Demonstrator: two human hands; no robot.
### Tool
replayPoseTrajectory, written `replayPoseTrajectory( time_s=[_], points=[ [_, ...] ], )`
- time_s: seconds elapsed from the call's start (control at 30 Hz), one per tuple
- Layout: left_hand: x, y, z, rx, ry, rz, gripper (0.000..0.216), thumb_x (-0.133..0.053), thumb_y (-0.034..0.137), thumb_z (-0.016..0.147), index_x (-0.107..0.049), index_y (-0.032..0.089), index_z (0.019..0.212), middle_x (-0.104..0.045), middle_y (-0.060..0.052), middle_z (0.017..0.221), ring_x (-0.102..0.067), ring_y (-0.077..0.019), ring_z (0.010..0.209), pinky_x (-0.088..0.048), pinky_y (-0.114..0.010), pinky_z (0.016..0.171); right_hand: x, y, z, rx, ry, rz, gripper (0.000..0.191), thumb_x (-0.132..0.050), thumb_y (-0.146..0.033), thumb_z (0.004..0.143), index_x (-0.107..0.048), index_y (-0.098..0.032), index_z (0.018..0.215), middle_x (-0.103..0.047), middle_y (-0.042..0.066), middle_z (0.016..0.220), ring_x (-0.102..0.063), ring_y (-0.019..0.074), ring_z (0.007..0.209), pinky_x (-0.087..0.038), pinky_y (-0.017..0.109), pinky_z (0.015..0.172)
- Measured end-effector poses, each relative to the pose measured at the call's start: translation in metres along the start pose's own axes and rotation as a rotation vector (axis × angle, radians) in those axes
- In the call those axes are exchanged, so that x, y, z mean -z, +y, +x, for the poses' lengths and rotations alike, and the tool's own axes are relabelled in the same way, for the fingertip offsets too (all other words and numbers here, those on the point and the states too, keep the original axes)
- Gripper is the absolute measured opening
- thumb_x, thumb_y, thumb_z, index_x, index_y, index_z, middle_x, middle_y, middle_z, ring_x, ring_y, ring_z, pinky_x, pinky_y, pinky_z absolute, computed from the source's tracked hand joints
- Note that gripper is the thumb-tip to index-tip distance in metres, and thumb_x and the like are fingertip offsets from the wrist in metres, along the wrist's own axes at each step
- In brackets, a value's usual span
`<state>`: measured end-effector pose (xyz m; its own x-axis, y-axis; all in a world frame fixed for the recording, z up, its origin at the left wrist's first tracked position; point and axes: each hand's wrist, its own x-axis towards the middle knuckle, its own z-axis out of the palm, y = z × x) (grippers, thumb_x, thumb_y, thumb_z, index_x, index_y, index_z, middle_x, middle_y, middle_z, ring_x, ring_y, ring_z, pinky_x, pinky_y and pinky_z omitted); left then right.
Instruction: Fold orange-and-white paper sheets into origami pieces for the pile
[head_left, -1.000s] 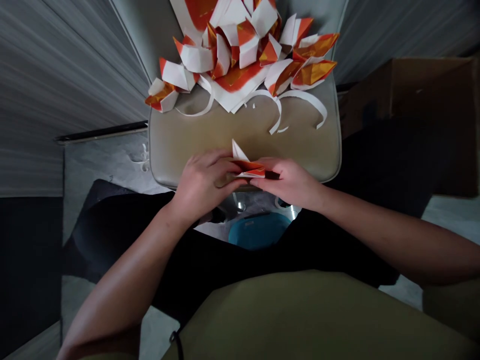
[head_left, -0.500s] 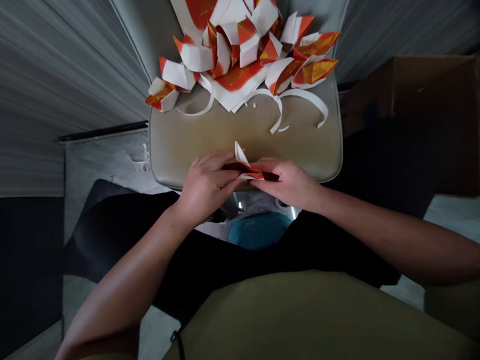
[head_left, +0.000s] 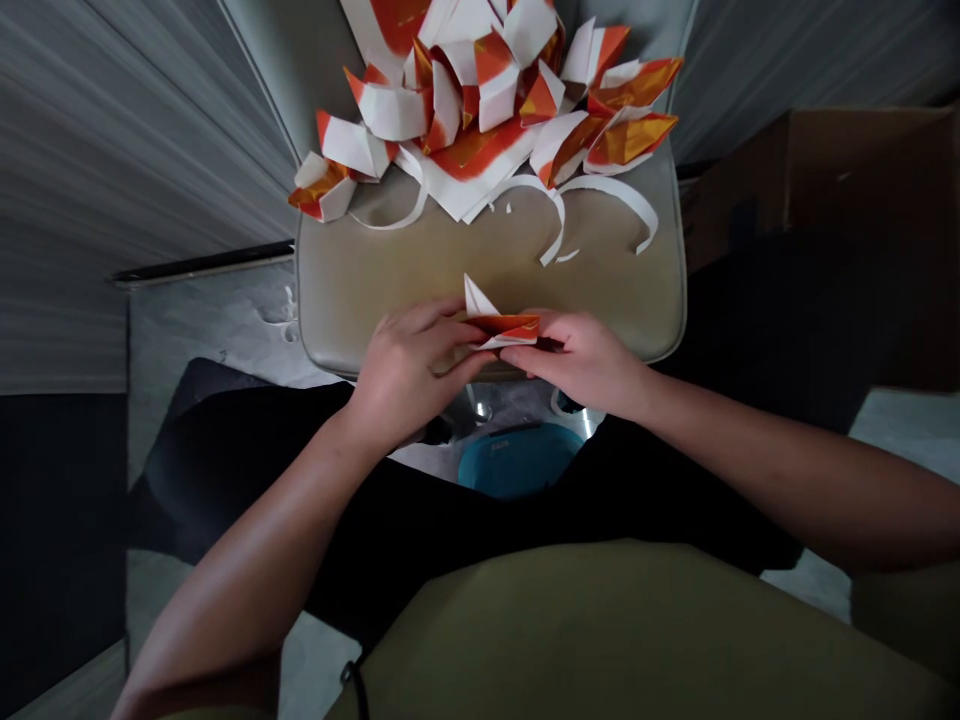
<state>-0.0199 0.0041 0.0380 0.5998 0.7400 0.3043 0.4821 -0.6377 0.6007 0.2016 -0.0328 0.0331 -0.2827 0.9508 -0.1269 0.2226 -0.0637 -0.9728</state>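
Item: one folded orange-and-white paper piece [head_left: 515,328], pinched by my left grip [head_left: 405,360] and right grip [head_left: 586,358] together. I log its long axis crosswise, grip to grip; white peak [head_left: 476,298] nearer the left. Beyond both: folded paper pieces [head_left: 394,112] on the chair seat [head_left: 375,280].

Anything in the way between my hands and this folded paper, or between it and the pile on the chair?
Your left hand and right hand both hold the folded paper, nothing between. In front of the pile, curled white strips lie on the seat, probably too low to block much.
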Motion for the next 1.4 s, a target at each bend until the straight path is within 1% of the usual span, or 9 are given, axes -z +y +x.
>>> replayPoseTrajectory(
  time_s=[0.13, 0.3, 0.47, 0.67, 0.77, 0.87, 1.03, 1.2, 1.4],
  points=[
    [0.001, 0.003, 0.001, 0.049, 0.046, -0.098, 0.012, -0.073, 0.032, 0.095, -0.078, 0.021, 0.098, -0.076, -0.009, 0.122, -0.073, -0.0224, 0.110, -0.058, -0.037, 0.097, 0.002, -0.003, 0.000, -0.110, -0.020, 0.102, 0.029, -0.069, -0.035, 0.090, -0.079, -0.021, 0.113, -0.077, 0.003, 0.095, -0.064, 0.0147, 0.074, -0.052, 0.028, 0.064],
    [0.002, 0.003, 0.003, -0.004, 0.020, -0.173, 0.009, -0.073, 0.026, 0.095, -0.080, 0.022, 0.098, -0.076, -0.007, 0.123, -0.074, -0.0197, 0.108, -0.058, -0.032, 0.094, 0.003, -0.004, 0.000, -0.111, -0.015, 0.097, 0.029, -0.069, -0.036, 0.089, -0.080, -0.021, 0.111, -0.076, 0.003, 0.089, -0.062, 0.0131, 0.069, -0.050, 0.026, 0.060],
    [0.001, 0.000, 0.004, -0.080, -0.031, -0.162, 0.013, -0.069, 0.028, 0.098, -0.081, 0.023, 0.101, -0.077, -0.008, 0.120, -0.075, -0.0209, 0.105, -0.057, -0.033, 0.089, 0.003, -0.002, -0.001, -0.129, -0.002, 0.083, 0.029, -0.070, -0.036, 0.088, -0.080, -0.021, 0.110, -0.076, 0.003, 0.090, -0.062, 0.0129, 0.067, -0.050, 0.026, 0.059],
    [0.001, -0.001, 0.002, -0.023, -0.029, -0.081, 0.016, -0.070, 0.033, 0.098, -0.080, 0.020, 0.098, -0.078, -0.009, 0.116, -0.075, -0.0219, 0.103, -0.058, -0.034, 0.090, 0.003, 0.001, 0.000, -0.141, -0.005, 0.057, 0.028, -0.070, -0.036, 0.089, -0.080, -0.020, 0.110, -0.076, 0.003, 0.085, -0.063, 0.0142, 0.067, -0.051, 0.027, 0.060],
    [0.000, 0.000, 0.001, -0.006, -0.028, -0.071, 0.015, -0.073, 0.032, 0.095, -0.078, 0.019, 0.100, -0.078, -0.010, 0.116, -0.075, -0.0215, 0.103, -0.058, -0.034, 0.092, 0.002, 0.002, 0.000, -0.082, 0.003, 0.007, 0.025, -0.069, -0.031, 0.089, -0.080, -0.023, 0.110, -0.078, 0.003, 0.096, -0.067, 0.0161, 0.076, -0.054, 0.029, 0.066],
    [-0.004, -0.001, 0.000, -0.014, -0.048, -0.060, 0.014, -0.073, 0.030, 0.095, -0.078, 0.021, 0.104, -0.078, -0.009, 0.117, -0.075, -0.0218, 0.105, -0.058, -0.035, 0.094, 0.002, 0.003, 0.000, -0.017, -0.005, -0.023, 0.028, -0.067, -0.026, 0.090, -0.079, -0.025, 0.115, -0.078, 0.003, 0.106, -0.070, 0.0178, 0.087, -0.057, 0.031, 0.077],
    [-0.008, -0.003, 0.000, -0.032, -0.076, -0.038, 0.015, -0.066, 0.023, 0.098, -0.079, 0.022, 0.104, -0.077, -0.008, 0.118, -0.074, -0.0221, 0.107, -0.058, -0.035, 0.094, 0.001, 0.004, 0.002, 0.043, -0.031, -0.065, 0.028, -0.066, -0.019, 0.089, -0.079, -0.025, 0.113, -0.077, 0.003, 0.107, -0.070, 0.0182, 0.094, -0.056, 0.032, 0.084],
    [-0.009, -0.002, -0.001, -0.058, -0.088, -0.051, 0.020, -0.061, 0.020, 0.100, -0.079, 0.022, 0.106, -0.074, -0.009, 0.128, -0.072, -0.0233, 0.116, -0.057, -0.037, 0.100, 0.001, 0.005, 0.002, 0.053, -0.027, -0.085, 0.027, -0.066, -0.017, 0.089, -0.078, -0.025, 0.112, -0.076, 0.003, 0.107, -0.070, 0.0192, 0.100, -0.055, 0.032, 0.089],
    [-0.010, -0.002, -0.003, -0.113, -0.057, 0.104, 0.023, -0.058, 0.027, 0.103, -0.080, 0.023, 0.105, -0.073, -0.012, 0.130, -0.072, -0.0268, 0.115, -0.057, -0.044, 0.097, -0.001, 0.010, 0.001, 0.129, 0.000, -0.123, 0.026, -0.068, -0.019, 0.090, -0.078, -0.026, 0.113, -0.075, 0.002, 0.107, -0.069, 0.0185, 0.100, -0.054, 0.034, 0.093]
  ],
)
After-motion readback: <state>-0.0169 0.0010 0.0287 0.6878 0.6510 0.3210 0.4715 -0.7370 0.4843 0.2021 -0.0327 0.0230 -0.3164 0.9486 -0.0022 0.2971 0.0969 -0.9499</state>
